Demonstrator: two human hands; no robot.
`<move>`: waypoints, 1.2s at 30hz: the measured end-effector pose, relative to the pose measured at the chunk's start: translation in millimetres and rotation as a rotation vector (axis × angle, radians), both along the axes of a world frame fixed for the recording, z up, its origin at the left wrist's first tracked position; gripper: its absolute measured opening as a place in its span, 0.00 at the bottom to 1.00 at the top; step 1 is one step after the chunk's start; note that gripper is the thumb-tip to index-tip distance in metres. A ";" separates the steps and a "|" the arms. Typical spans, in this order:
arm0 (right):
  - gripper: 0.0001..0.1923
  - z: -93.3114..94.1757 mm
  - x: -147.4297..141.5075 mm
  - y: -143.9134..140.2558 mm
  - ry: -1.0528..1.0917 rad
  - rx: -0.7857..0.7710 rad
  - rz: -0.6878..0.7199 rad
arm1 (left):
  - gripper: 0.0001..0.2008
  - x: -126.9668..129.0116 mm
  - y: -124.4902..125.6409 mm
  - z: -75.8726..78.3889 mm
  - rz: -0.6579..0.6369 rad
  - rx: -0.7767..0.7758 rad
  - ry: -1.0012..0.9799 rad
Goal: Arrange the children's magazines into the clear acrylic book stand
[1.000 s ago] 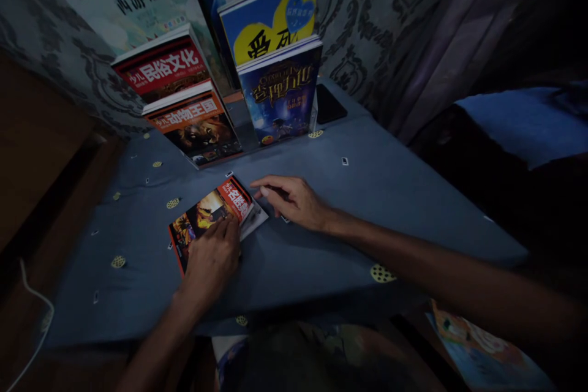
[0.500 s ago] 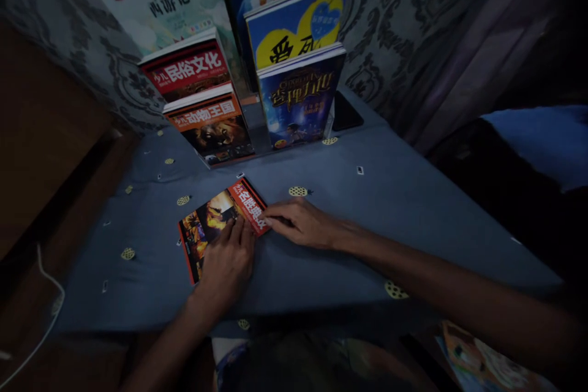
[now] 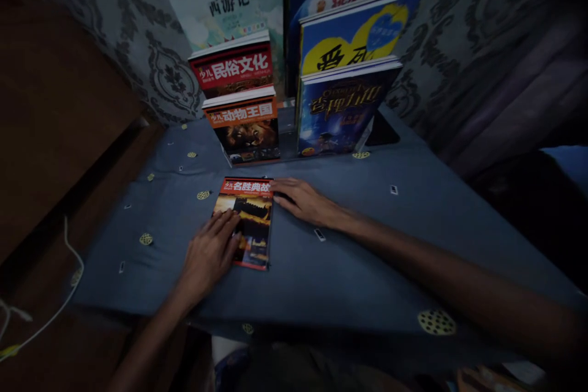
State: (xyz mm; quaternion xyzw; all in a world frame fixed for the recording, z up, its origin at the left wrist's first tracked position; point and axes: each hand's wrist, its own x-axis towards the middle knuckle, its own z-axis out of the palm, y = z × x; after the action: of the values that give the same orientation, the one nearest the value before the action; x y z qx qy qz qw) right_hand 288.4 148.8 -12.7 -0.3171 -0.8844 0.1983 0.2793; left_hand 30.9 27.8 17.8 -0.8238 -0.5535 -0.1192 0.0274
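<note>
A thin book with a red title band lies flat on the blue cloth-covered table, its top toward the rack. My left hand rests palm down on the book's lower left part, fingers spread. My right hand lies flat at the book's upper right edge, fingertips touching it. Neither hand grips anything.
A tiered rack at the back holds several upright books: a red one, a lion-cover one, a dark blue one and a yellow-blue one. Patterned curtain behind. A white cable hangs at the left, past the table edge.
The book has been turned from a slant to lie straight, its top facing the rack. Both hands stayed on it; the view shifted left.
</note>
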 end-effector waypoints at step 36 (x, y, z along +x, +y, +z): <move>0.31 17.0 -47.6 -49.4 -0.274 0.036 0.019 | 0.20 -8.0 38.8 -13.8 -0.165 0.038 -0.081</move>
State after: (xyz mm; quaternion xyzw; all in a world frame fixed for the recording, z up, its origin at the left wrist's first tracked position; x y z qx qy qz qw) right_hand 240.8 99.4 4.3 -0.3279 -0.9206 0.1398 0.1595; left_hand 22.8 66.5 4.0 -0.8604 -0.4821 -0.1647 0.0105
